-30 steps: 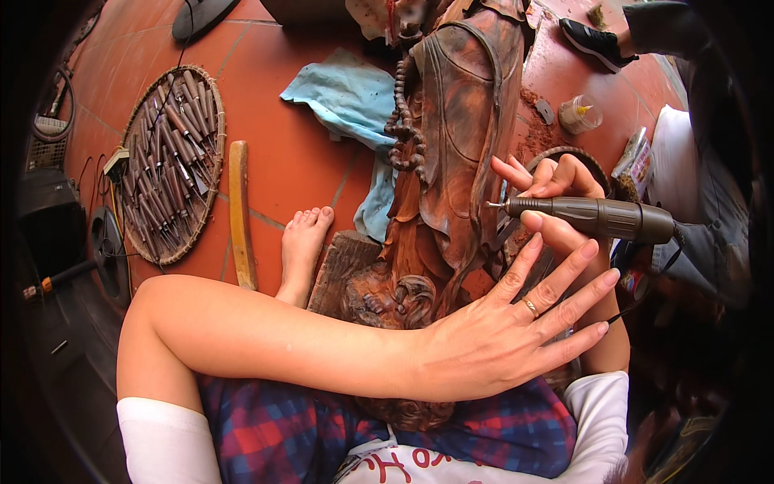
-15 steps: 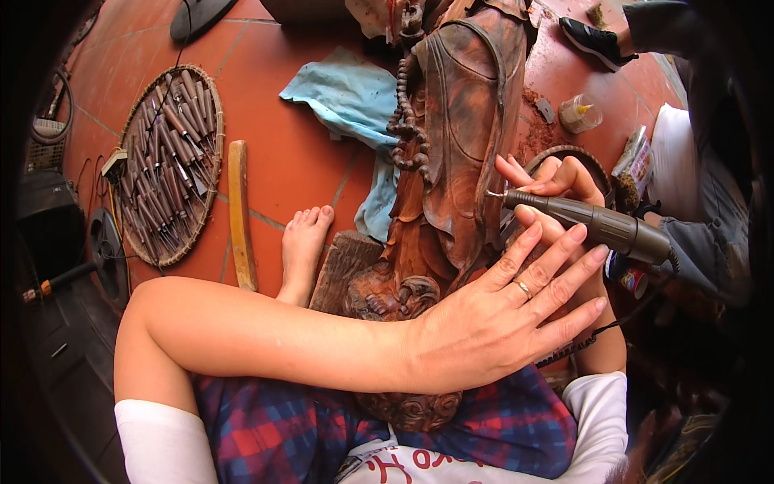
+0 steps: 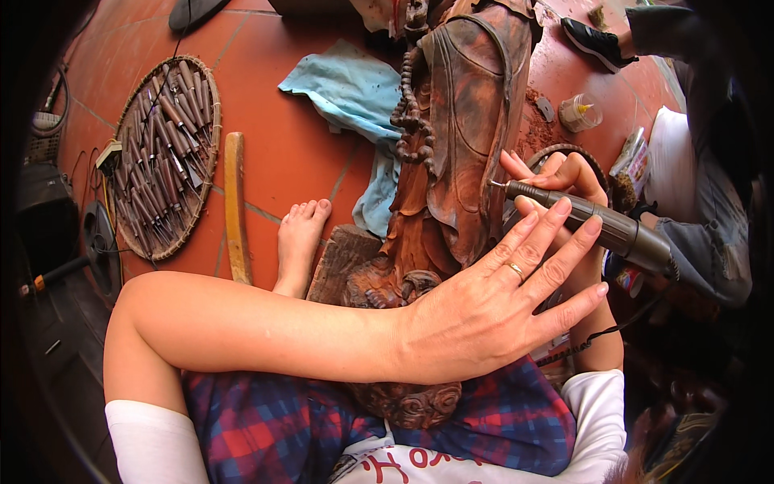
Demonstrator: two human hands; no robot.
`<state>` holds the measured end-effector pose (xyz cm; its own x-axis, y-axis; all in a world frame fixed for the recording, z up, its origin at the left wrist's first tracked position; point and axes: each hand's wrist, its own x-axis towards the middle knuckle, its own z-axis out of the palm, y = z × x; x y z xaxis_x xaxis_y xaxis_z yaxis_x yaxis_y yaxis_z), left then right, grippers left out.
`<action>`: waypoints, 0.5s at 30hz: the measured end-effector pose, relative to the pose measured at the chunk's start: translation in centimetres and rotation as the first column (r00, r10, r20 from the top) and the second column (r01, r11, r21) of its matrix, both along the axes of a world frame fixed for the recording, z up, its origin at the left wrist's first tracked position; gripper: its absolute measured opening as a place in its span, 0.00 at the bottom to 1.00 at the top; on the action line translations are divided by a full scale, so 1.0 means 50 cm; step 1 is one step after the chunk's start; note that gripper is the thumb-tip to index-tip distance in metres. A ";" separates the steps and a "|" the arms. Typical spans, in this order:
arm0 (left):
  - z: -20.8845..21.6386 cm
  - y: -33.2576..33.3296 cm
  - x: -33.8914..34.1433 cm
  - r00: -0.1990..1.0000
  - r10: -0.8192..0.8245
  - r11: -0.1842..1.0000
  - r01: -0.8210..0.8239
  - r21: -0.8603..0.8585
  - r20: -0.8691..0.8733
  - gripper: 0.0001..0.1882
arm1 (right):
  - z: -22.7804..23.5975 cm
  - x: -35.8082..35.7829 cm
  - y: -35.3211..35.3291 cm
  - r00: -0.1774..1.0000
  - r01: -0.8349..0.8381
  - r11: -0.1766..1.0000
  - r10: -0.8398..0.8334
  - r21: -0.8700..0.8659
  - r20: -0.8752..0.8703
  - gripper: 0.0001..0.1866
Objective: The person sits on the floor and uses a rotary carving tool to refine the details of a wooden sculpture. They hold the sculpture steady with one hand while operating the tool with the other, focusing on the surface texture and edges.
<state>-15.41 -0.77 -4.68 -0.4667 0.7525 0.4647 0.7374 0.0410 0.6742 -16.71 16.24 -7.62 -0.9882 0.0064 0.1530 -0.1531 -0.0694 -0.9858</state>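
A carved reddish-brown wooden figure (image 3: pixel 468 105) lies lengthwise in front of me, its base against my lap. Closed around a dark rotary carving handpiece (image 3: pixel 621 231) is my right hand (image 3: pixel 574 179). The handpiece's thin metal bit is at the right edge of the carving; whether it touches the wood I cannot tell. My left hand (image 3: pixel 492 298) reaches across from the left, palm down and fingers spread. Its fingertips lie over or beside the handpiece, and it covers part of the carving and of my right hand.
Several wood-handled chisels (image 3: pixel 165 153) fill a round woven tray at the left. Nearer are a curved yellowish wooden piece (image 3: pixel 235 210) and my bare foot (image 3: pixel 302 238). A blue cloth (image 3: pixel 347 93) lies beside the carving. At the right are a small jar (image 3: pixel 579 113) and another person's shoe (image 3: pixel 597 44).
My left hand's fingers have spread a little and moved slightly left. The handpiece stays in my right hand, its bit still by the carving's edge. The whole view has shifted slightly.
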 end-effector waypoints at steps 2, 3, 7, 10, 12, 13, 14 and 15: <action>-0.001 -0.002 0.001 1.000 0.008 1.000 -0.008 -0.006 0.003 0.26 | -0.006 0.000 -0.003 1.000 -0.003 1.000 0.003 -0.011 -0.001 0.13; -0.001 -0.002 0.000 1.000 0.009 1.000 -0.009 -0.005 0.000 0.26 | -0.007 0.000 -0.002 1.000 -0.003 1.000 0.003 -0.011 -0.002 0.13; 0.001 -0.004 -0.002 1.000 0.006 1.000 -0.006 -0.012 -0.021 0.25 | -0.003 0.000 0.001 1.000 -0.004 1.000 0.003 -0.004 -0.012 0.13; 0.002 -0.004 -0.003 1.000 0.004 1.000 -0.005 -0.022 -0.022 0.25 | -0.003 0.000 0.002 1.000 0.003 0.999 -0.003 0.033 0.005 0.14; 0.002 -0.005 -0.003 1.000 -0.002 1.000 0.002 -0.019 -0.014 0.25 | -0.003 -0.002 0.005 1.000 -0.012 0.999 0.012 0.046 0.001 0.14; 0.002 -0.005 -0.003 1.000 -0.004 1.000 0.004 -0.018 -0.010 0.25 | -0.002 -0.002 0.006 1.000 -0.020 0.998 0.021 0.052 -0.001 0.14; 0.003 -0.005 -0.003 1.000 -0.004 1.000 0.004 -0.015 -0.006 0.25 | -0.001 -0.001 0.005 1.000 -0.014 0.998 0.013 0.058 0.008 0.14; 0.002 -0.006 -0.001 1.000 -0.002 1.000 0.002 -0.014 0.000 0.25 | 0.000 0.000 0.002 1.000 -0.009 0.998 0.008 0.062 0.017 0.14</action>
